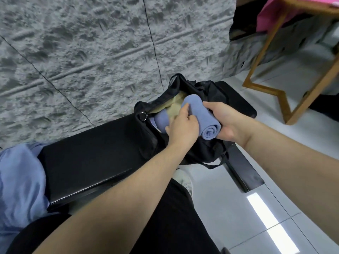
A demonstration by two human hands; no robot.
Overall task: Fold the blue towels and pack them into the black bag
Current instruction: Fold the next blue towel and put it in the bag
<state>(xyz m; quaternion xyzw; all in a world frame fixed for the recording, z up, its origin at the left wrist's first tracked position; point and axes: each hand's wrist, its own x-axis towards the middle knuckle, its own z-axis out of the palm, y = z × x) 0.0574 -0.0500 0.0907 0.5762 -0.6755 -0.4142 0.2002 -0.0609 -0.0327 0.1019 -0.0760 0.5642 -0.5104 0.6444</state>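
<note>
The black bag [207, 92] lies open on the far end of a black bench [88, 158]. A rolled blue towel [203, 116] hovers over its opening, its spiral end facing me. My right hand [225, 121] grips the roll from the right side, and my left hand [181, 127] holds it from the left with fingers curled onto it. Another rolled blue towel [160, 118] sits inside the bag at the left, partly hidden by my left hand. More blue towel cloth [20, 180] lies loose at the bench's near left end.
A grey textured wall [91, 52] rises right behind the bench. A wooden table frame [275, 92] with pink cloth stands on the pale tiled floor [238, 208] to the right. My black-trousered legs and a white shoe [185, 180] are below the bag.
</note>
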